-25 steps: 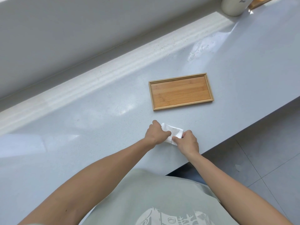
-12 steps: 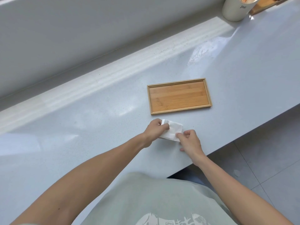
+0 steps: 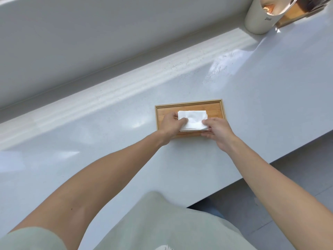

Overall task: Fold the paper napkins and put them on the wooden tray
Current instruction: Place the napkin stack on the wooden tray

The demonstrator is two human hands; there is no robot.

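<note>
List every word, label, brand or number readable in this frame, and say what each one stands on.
Dark word on the side of the white tumbler: too small and blurred to read.
White print at the bottom edge of the pale green shirt: cut off by the frame, unreadable.
Folded napkin, wooden tray, countertop: no text.
</note>
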